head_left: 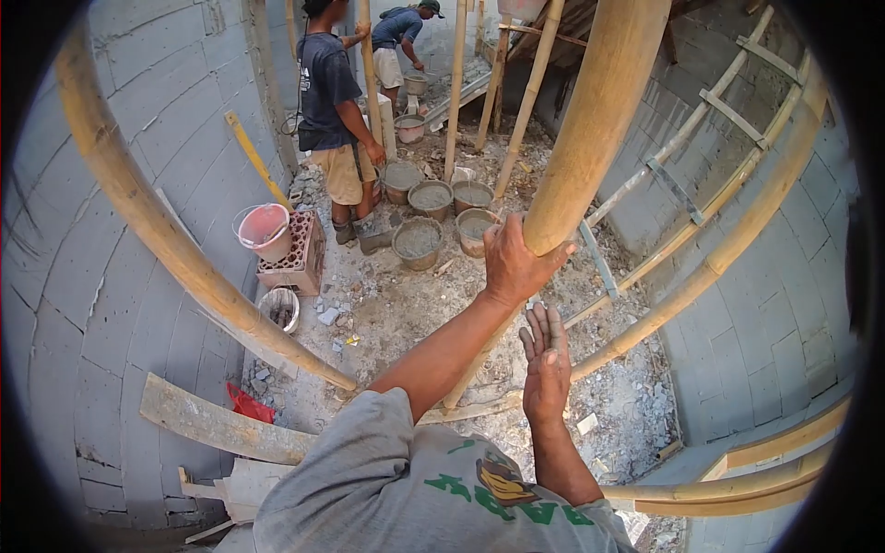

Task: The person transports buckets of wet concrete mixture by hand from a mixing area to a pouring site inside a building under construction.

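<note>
A thick bamboo pole (595, 120) slants up through the middle of the view, and its lower part runs down behind my forearm. My left hand (518, 263) is closed on this pole, with the thumb across its near side. Lower and to the right, my right hand (546, 369) is held up with its fingers stretched and nothing in it. Grey smears mark its fingers. Several buckets of wet grey mortar stand on the ground beyond my hands, the nearest being a bucket (418, 243) left of the pole.
Two people (336, 111) stand at the back. A wooden ladder (710, 138) leans at the right, beside another bamboo pole (710, 267). At the left, a curved bamboo pole (175, 240) crosses before a pink bucket (265, 230) on a crate (297, 263). Rubble covers the ground between grey block walls.
</note>
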Tool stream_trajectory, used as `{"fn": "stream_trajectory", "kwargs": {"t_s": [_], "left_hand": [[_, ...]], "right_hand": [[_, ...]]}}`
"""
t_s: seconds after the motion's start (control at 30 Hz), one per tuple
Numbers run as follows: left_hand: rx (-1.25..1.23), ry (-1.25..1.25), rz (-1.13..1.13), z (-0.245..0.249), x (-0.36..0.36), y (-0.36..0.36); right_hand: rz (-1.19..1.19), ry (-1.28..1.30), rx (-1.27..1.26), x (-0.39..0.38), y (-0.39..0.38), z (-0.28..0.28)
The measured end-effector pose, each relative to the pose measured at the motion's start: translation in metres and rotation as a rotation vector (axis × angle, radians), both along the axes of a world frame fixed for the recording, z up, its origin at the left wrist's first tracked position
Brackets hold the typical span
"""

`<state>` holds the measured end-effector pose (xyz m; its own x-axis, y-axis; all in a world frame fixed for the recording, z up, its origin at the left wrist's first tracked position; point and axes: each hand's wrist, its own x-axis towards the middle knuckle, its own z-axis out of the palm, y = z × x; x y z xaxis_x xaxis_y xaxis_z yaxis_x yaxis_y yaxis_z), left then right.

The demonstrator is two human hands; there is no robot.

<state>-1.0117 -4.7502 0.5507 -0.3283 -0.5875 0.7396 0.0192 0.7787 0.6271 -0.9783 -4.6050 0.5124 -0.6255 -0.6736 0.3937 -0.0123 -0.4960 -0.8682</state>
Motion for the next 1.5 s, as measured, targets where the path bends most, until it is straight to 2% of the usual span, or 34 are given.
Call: {"fn": "stream_trajectory", "kwargs": {"t_s": [0.13,0.2,0.27,0.4,0.47,0.5,0.7,0.83,1.1,1.2,1.3,1.5], "left_hand": [[0.009,0.007,0.000,0.004,0.003,0.003],[0.099,-0.103,-0.035,0.003,0.005,0.004],[0.094,-0.101,-0.049,0.001,0.004,0.002],[0.115,-0.052,-0.151,-0.022,0.012,-0.004],[0.465,0.172,-0.333,-0.038,0.022,-0.005],[0.462,0.167,-0.339,-0.040,0.027,-0.009],[0.919,0.325,-0.311,-0.033,0.097,-0.039],[0.863,0.318,-0.337,-0.036,0.109,-0.069],[0.883,0.336,-0.356,-0.044,0.104,-0.096],[0.937,0.274,-0.345,-0.048,0.102,-0.089],[0.987,0.282,-0.408,-0.075,0.091,-0.084],[1.022,0.296,-0.388,-0.086,0.089,-0.064]], "right_hand": [[-0.016,0.026,-0.031,0.004,0.001,0.005],[-0.017,0.049,-0.037,0.006,-0.001,0.010],[-0.013,0.074,-0.040,0.009,-0.004,0.018],[0.040,0.154,0.008,0.015,-0.014,0.033],[0.163,0.251,0.019,0.005,-0.018,0.027],[0.203,0.257,-0.001,0.005,-0.022,0.029],[0.275,0.163,0.017,0.004,-0.051,0.014],[0.190,0.123,0.026,0.019,-0.064,0.022],[0.029,0.204,0.130,0.024,-0.067,0.019],[0.011,0.196,0.154,0.024,-0.064,0.017],[-0.026,0.215,0.150,0.020,-0.063,0.015],[-0.009,0.179,0.138,0.017,-0.068,0.006]]}}
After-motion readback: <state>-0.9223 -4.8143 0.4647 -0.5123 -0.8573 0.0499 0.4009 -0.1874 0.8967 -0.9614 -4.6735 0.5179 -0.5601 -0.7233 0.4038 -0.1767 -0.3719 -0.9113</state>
